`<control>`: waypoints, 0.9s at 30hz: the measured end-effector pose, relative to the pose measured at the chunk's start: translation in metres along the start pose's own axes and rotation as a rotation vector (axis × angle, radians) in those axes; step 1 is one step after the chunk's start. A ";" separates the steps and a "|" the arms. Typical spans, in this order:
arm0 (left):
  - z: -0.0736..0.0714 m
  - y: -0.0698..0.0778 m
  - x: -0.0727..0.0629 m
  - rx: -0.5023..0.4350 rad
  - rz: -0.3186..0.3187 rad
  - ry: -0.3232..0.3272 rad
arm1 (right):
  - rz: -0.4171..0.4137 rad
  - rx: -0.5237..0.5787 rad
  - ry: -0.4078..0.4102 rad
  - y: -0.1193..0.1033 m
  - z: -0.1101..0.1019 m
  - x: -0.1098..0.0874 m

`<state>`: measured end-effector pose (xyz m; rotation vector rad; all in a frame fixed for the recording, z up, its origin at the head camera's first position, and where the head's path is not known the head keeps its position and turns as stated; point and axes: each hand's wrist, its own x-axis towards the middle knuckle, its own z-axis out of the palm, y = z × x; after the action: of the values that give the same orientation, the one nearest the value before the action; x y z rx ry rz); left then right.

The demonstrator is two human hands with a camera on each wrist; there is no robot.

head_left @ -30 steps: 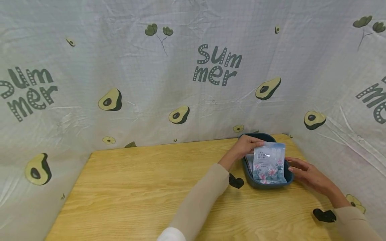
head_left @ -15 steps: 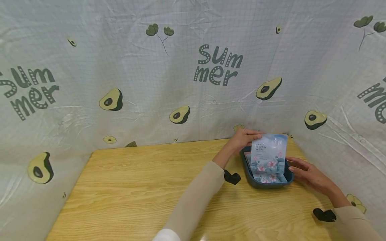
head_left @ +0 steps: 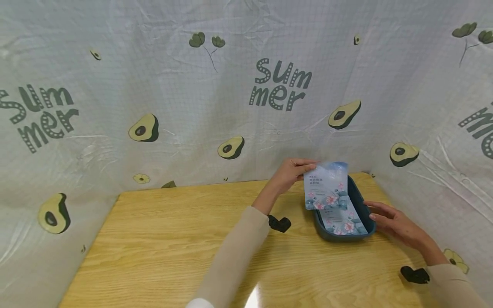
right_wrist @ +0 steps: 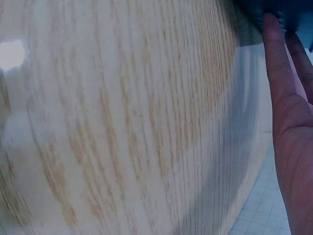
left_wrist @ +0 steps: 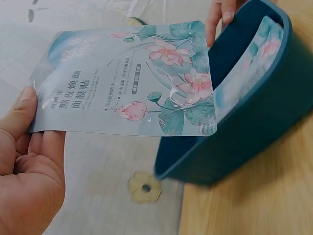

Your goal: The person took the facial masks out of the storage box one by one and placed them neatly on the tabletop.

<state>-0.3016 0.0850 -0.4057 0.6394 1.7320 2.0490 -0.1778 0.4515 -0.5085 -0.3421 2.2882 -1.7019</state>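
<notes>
My left hand (head_left: pixel 286 174) pinches a pale blue face mask sachet (head_left: pixel 327 184), printed with pink lotus flowers, by its upper left corner. It hangs over the left part of a dark blue plastic bin (head_left: pixel 343 238). Inside the bin lies another matching sachet (head_left: pixel 348 224), partly covered by the held one in the head view. The left wrist view shows the thumb (left_wrist: pixel 25 105) on the printed face with fingers curled behind. My right hand (head_left: pixel 398 224) touches the bin's right side, its fingers nearly straight; in the right wrist view the fingertips (right_wrist: pixel 272 24) meet the bin wall.
The bin stands at the back right corner of a wooden table (head_left: pixel 185 239). A white curtain (head_left: pixel 185 98) with avocado prints and lettering rises behind and along both sides. A black strap end (head_left: pixel 279 223) sticks out at the left cuff, another (head_left: pixel 414 274) at the right.
My left hand has raised the sachet out of the bin and carried it leftward, uncovering the sachet beneath. The right hand and the bin have stayed in place.
</notes>
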 end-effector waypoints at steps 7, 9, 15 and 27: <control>-0.034 0.010 -0.019 0.020 0.010 0.013 | 0.007 0.021 -0.023 0.001 -0.001 -0.001; -0.042 0.012 -0.025 0.032 0.004 0.020 | 0.004 0.031 -0.031 0.001 -0.001 -0.002; -0.066 0.021 -0.042 0.082 0.003 0.057 | 0.002 0.042 -0.034 0.002 -0.001 -0.003; -0.105 0.032 -0.072 0.124 -0.035 0.128 | 0.007 0.044 -0.016 -0.001 0.003 -0.005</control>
<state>-0.3018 -0.0456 -0.3951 0.5203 1.9416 2.0103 -0.1718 0.4508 -0.5081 -0.3368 2.2345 -1.7375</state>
